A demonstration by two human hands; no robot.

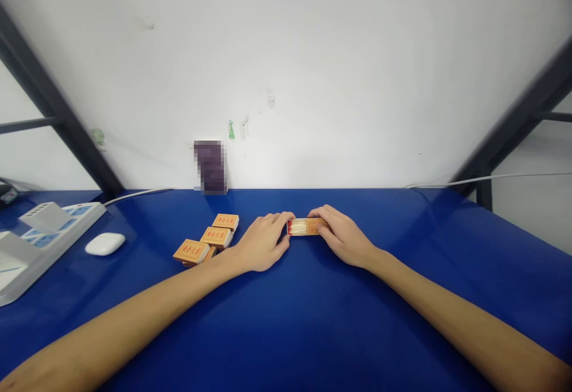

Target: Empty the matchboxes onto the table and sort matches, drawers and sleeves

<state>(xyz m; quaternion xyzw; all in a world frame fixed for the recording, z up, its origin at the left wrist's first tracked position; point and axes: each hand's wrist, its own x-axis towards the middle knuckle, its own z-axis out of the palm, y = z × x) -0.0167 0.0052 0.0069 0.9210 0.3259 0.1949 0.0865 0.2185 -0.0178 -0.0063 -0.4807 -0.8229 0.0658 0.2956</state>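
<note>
Flat orange card matchbox [316,226] was half open, in the middle, right of the orange card boxes [216,236] | left hand [264,242] pinched its left end; right hand [346,239] its right | seemed light, easily squashed; ends looked best to hold

"安全火柴" on orange matchboxes [216,237]

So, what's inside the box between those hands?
Pale matches show in the open part of the box, red heads toward the left hand. What lies under the cover and right hand can't be seen.
</note>
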